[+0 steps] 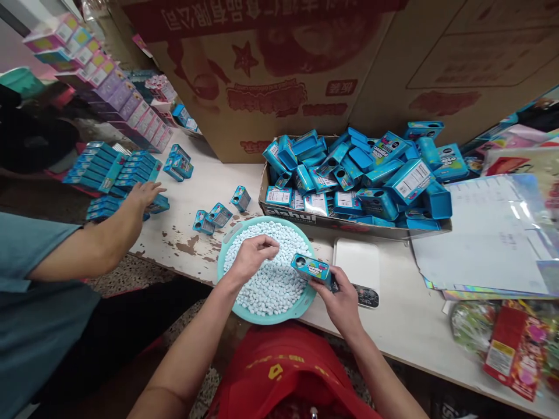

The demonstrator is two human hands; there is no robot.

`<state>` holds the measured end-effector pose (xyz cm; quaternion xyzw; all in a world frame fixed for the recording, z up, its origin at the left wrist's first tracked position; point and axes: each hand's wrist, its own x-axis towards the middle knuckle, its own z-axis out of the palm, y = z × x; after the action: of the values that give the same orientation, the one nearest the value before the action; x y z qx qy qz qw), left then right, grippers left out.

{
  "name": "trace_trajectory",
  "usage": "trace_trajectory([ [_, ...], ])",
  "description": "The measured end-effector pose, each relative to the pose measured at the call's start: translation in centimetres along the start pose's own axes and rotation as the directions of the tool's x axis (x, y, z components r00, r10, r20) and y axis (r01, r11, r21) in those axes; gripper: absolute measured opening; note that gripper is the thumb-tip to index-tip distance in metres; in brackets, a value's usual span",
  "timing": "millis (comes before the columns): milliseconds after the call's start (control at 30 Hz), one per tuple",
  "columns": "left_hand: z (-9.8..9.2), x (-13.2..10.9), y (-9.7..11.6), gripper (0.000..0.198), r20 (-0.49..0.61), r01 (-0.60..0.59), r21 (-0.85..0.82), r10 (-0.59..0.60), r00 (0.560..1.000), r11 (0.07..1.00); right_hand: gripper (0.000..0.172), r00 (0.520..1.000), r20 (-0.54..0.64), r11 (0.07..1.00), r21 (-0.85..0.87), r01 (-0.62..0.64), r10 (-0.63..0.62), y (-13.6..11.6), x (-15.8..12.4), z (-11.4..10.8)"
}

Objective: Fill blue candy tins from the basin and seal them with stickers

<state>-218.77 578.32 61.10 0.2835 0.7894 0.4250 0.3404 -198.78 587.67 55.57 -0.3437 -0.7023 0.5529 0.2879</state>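
Observation:
My right hand (339, 294) grips a small blue candy box (311, 269) by its far end, its label up and a round hole at its left end. The box is over the right rim of a turquoise basin (222, 256). Small white candies (266, 294) fill the basin. Above them my left hand (255, 255) is closed, thumb against fingers; whatever is in it stays hidden. Past the basin's far left edge stand a few more blue boxes (219, 215). Right of the basin lies a white kitchen scale (357, 262), partly behind my right hand.
A cardboard tray (332, 224) heaped with blue boxes stands before a big carton (283, 70). At left, a co-worker's hand (142, 196) touches stacked blue boxes (98, 169). Pink and purple boxes (117, 96) rise behind. Plastic sheets (480, 233) and red packaging (515, 349) lie right.

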Motion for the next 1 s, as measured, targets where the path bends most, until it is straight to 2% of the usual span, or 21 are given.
trace_trajectory([
  [67,0.4,-1.0,1.9,0.015,0.07,-0.041,-0.129,0.051,0.996,0.991,0.031,0.999,0.019,0.999,-0.003,0.034,-0.034,-0.4,0.2,0.7],
  [167,0.4,-1.6,3.3,0.014,0.112,-0.06,-0.107,0.072,0.991,0.992,0.031,0.999,0.035,0.999,0.016,0.041,-0.042,-1.0,0.5,1.7],
  [267,-0.9,-1.3,2.7,0.023,0.032,-0.034,-0.061,0.036,0.999,0.998,0.034,0.999,0.032,0.996,0.084,-0.019,0.016,-1.0,0.6,2.4],
  [367,-2.3,-1.3,1.6,0.036,0.021,-0.148,0.148,0.147,0.989,0.978,0.035,0.995,0.033,0.976,0.192,-0.099,0.094,-0.6,0.7,3.0],
  [467,-2.5,-2.1,1.5,0.058,0.191,-0.372,0.314,0.326,0.926,0.874,0.034,0.995,0.071,0.972,0.217,-0.09,0.076,-0.4,0.8,4.1],
  [533,-2.4,-2.5,1.9,0.05,0.325,-0.487,0.328,0.387,0.863,0.809,0.036,0.992,0.121,0.972,0.232,-0.046,0.018,-0.7,1.0,4.9],
  [567,-2.6,-2.4,2.2,0.043,0.343,-0.511,0.337,0.402,0.849,0.791,0.04,0.991,0.132,0.968,0.249,-0.021,-0.013,-0.9,1.2,5.1],
  [600,-3.1,-2.2,2.4,0.038,0.308,-0.5,0.362,0.406,0.861,0.787,0.045,0.992,0.116,0.964,0.264,0.008,-0.04,-1.1,1.4,5.3],
  [633,-4.0,-1.6,2.6,0.036,0.211,-0.45,0.405,0.398,0.893,0.796,0.052,0.995,0.08,0.963,0.266,0.037,-0.06,-1.3,1.8,5.2],
  [667,-5.2,-0.7,2.6,0.036,0.07,-0.366,0.455,0.377,0.924,0.812,0.056,0.997,0.028,0.966,0.251,0.062,-0.071,-1.5,2.2,4.9],
  [700,-6.8,0.5,2.4,0.037,-0.092,-0.258,0.503,0.348,0.933,0.825,0.058,0.997,-0.035,0.972,0.22,0.078,-0.072,-1.5,2.6,4.4],
  [733,-8.6,2.1,2.1,0.038,-0.256,-0.131,0.545,0.314,0.914,0.828,0.057,0.993,-0.103,0.98,0.181,0.076,-0.058,-1.3,3.0,3.8],
  [800,-12.5,5.8,0.9,0.037,-0.466,0.088,0.616,0.273,0.841,0.783,0.052,0.961,-0.277,0.995,0.099,0.021,0.007,-0.5,3.4,2.0],
  [833,-14.3,7.9,0.0,0.038,-0.52,0.172,0.645,0.263,0.813,0.744,0.052,0.928,-0.37,0.998,0.057,-0.032,0.051,0.3,3.4,1.1],
  [867,-15.8,9.9,-1.0,0.039,-0.544,0.248,0.66,0.224,0.808,0.709,0.054,0.887,-0.452,0.995,0.01,-0.101,0.094,1.4,3.2,0.1],
  [933,-17.8,13.3,-3.1,0.039,-0.534,0.367,0.659,0.064,0.843,0.657,0.062,0.813,-0.555,0.959,-0.087,-0.27,0.179,4.2,2.3,-1.7],
  [967,-18.3,14.6,-4.1,0.038,-0.511,0.398,0.654,-0.013,0.86,0.643,0.066,0.804,-0.556,0.926,-0.15,-0.347,0.211,5.9,1.5,-2.6],
  [1000,-18.6,15.5,-5.1,0.038,-0.491,0.418,0.645,-0.073,0.868,0.64,0.072,0.827,-0.521,0.896,-0.236,-0.377,0.211,7.7,0.7,-3.3],
])
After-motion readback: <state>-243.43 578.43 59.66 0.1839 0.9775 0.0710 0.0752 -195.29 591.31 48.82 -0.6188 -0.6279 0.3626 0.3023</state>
